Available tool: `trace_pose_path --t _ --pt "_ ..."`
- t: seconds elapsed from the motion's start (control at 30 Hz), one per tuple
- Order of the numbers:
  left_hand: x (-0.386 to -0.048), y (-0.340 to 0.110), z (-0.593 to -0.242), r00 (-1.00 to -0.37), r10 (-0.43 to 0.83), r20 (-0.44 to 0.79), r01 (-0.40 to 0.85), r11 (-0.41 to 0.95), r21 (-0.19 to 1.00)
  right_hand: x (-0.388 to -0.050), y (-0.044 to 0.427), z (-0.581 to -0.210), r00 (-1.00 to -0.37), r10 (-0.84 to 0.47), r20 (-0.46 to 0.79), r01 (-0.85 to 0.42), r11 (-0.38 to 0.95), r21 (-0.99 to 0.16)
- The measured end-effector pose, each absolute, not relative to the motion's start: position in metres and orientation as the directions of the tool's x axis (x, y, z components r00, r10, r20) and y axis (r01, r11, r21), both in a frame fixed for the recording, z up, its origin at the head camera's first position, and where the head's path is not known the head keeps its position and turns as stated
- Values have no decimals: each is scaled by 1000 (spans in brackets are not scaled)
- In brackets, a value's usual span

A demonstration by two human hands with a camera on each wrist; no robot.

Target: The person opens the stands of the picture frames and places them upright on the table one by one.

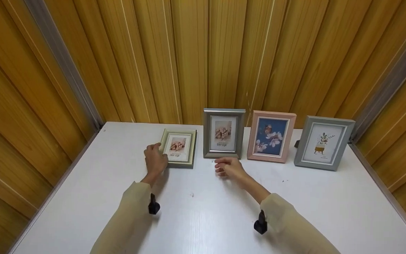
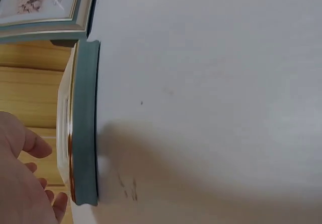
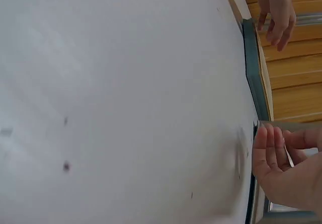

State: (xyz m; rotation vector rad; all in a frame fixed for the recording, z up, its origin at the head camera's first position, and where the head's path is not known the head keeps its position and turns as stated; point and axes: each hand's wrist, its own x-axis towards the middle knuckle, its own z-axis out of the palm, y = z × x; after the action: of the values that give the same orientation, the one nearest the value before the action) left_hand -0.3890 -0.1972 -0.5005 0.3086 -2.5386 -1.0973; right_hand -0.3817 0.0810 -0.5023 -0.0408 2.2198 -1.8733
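A pale gold-green picture frame [image 1: 178, 145] with a flower picture lies face up on the white table. My left hand [image 1: 156, 159] is at its left edge, fingers loosely bent. In the left wrist view the thumb and fingers of that hand [image 2: 22, 171] are spread apart beside the frame's green edge [image 2: 86, 123]; contact is hard to tell. A grey-green picture frame [image 1: 223, 134] stands upright to its right. Just before its lower edge is my right hand [image 1: 232, 169], with loosely bent fingers. Nothing held shows in that hand [image 3: 284, 171] in the right wrist view.
Farther right stand a pink picture frame [image 1: 272, 137] with blossoms on blue and a grey-blue picture frame [image 1: 324, 144] with a potted plant. The white table [image 1: 203, 225] has small specks on it. Wood-patterned walls [image 1: 189, 63] enclose the back and sides.
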Motion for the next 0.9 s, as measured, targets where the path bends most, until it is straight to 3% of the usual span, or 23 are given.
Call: trace_pose_path --t 0.17,0.43,0.73,0.9 --pt "-384 -207 -506 -919 -374 125 -180 679 712 -379 40 -512 -958 -263 -118 61 218 -974" --pt "-383 -212 -506 -925 -371 85 -202 668 716 -386 -4 -512 -942 -332 -57 -64 342 -938" --pt "-382 -201 -501 -925 -368 98 -231 748 623 -396 -10 -518 -901 -399 171 -349 431 -832" --pt "-385 -198 -497 -927 -362 94 -227 744 629 -399 -13 -513 -905 -409 115 -296 413 -861"
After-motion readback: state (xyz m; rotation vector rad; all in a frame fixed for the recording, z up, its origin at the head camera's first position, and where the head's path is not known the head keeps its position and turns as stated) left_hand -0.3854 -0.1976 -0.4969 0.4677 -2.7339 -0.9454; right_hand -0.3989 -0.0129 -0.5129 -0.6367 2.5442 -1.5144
